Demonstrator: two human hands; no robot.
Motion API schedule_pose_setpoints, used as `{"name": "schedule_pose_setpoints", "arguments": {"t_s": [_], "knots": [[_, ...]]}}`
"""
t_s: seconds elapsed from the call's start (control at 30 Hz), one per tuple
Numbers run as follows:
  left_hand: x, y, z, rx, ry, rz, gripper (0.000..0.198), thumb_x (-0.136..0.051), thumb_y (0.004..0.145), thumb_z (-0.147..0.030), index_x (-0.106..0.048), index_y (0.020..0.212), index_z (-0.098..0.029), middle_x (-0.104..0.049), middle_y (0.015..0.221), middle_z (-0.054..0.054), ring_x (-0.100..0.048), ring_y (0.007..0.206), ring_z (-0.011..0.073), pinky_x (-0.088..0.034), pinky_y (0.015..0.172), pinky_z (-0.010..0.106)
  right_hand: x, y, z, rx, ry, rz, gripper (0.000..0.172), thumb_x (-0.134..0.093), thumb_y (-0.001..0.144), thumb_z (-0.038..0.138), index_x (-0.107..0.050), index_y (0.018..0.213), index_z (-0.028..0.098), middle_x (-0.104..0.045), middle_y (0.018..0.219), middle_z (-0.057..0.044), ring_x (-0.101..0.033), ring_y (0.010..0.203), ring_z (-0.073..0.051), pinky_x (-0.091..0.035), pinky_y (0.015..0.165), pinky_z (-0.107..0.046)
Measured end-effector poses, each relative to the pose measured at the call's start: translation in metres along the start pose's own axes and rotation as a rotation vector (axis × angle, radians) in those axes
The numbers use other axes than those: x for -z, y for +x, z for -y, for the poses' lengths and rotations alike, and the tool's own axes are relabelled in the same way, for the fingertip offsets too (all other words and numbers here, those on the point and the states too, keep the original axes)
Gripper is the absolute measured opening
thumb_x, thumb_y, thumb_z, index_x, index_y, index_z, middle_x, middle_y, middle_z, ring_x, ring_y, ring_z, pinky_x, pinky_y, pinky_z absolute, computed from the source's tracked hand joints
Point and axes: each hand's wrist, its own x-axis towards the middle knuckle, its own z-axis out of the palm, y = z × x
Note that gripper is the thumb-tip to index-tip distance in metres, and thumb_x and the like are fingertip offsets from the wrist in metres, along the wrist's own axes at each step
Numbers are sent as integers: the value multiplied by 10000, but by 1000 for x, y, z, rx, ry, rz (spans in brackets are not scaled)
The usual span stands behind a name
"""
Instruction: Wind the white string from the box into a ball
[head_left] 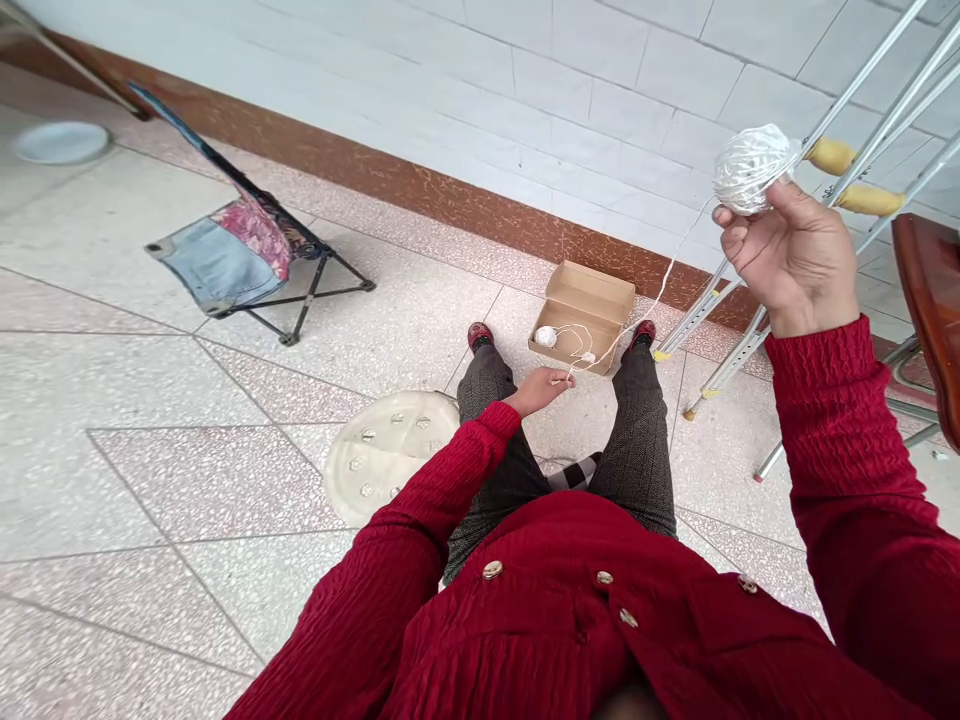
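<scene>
Raised at the upper right, my right hand point(799, 240) holds a large ball of white yarn point(754, 170) by its lower side. A white strand point(669, 275) runs from the ball down to my left hand point(544, 390), whose fingers are closed on it low in front of me. Just beyond my left hand, an open cardboard box point(581, 305) lies on the floor between my feet. A smaller white ball point(545, 337) and some loose loops of yarn are inside it.
A folding stool point(232, 260) stands at the left. Metal crutches point(847, 190) lean on the wall point(525, 90) at the right, near a brown wooden seat point(934, 320). A round cream lid-like object point(390, 450) lies beside my left leg, and a round pale object point(61, 143) is far left.
</scene>
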Motion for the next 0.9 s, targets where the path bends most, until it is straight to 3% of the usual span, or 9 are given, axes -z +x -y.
{"name": "schedule_pose_setpoints", "arguments": {"t_s": [0.17, 0.3, 0.37, 0.47, 0.53, 0.7, 0.8, 0.9], "knots": [[-19, -5, 5, 138, -93, 29, 301, -591, 831, -404, -747, 741, -164, -620, 605, -17, -542, 653, 146, -423, 687, 262, -12, -8, 12, 5, 65, 45, 280, -850, 687, 196, -605, 818, 230, -661, 910, 6, -635, 771, -132, -490, 557, -207], [-26, -10, 7, 98, -207, -22, 313, -606, 818, -453, -722, 746, -172, -719, 785, 18, -613, 807, 173, -457, 792, 286, -11, -18, 18, 27, 70, 57, 263, -825, 695, 178, -607, 827, 241, -653, 928, -5, -625, 785, -140, -487, 551, -223], [-25, -9, 3, 95, -284, -45, 317, -651, 794, -465, -726, 860, -164, -750, 874, 41, -633, 852, 183, -463, 833, 302, -13, -27, 18, 22, 9, 44, 245, -814, 716, 227, -624, 868, 263, -659, 977, -9, -629, 814, -155, -492, 563, -248], [-22, -4, -5, 132, -338, -26, 548, -704, 768, -502, -668, 1188, -152, -766, 865, 47, -632, 783, 183, -473, 810, 319, -21, -40, 18, -14, -139, -12, 228, -776, 773, 338, -649, 961, 316, -665, 1085, -8, -652, 930, -199, -519, 586, -287], [-22, -3, -7, 120, -295, -21, 596, -653, 819, -548, -641, 1251, -137, -773, 862, 55, -644, 828, 198, -476, 854, 331, -26, -47, 20, -21, -180, -34, 259, -769, 782, 371, -654, 1012, 343, -666, 1115, -5, -655, 957, -209, -532, 587, -292], [-24, -6, 5, 52, -71, -71, 587, -313, 1006, -555, -690, 1137, -125, -778, 852, 85, -657, 1021, 241, -443, 1015, 352, -28, -52, 31, 68, -27, 16, 403, -807, 722, 258, -647, 1087, 314, -664, 999, -16, -613, 790, -153, -493, 531, -241], [-21, -8, 18, 76, 99, -40, 515, -304, 1023, -476, -679, 1150, -146, -770, 877, 76, -671, 1026, 248, -450, 1013, 352, -23, -50, 35, 102, 11, -16, 471, -820, 693, 208, -645, 1112, 333, -669, 959, 2, -602, 741, -144, -486, 521, -237], [-13, -10, 27, 122, 171, -25, 427, -378, 1005, -416, -672, 1173, -155, -760, 898, 90, -688, 978, 265, -468, 983, 371, -19, -51, 29, 105, -62, -83, 473, -830, 692, 275, -653, 1118, 377, -690, 981, 2, -613, 747, -173, -499, 508, -270]]}}
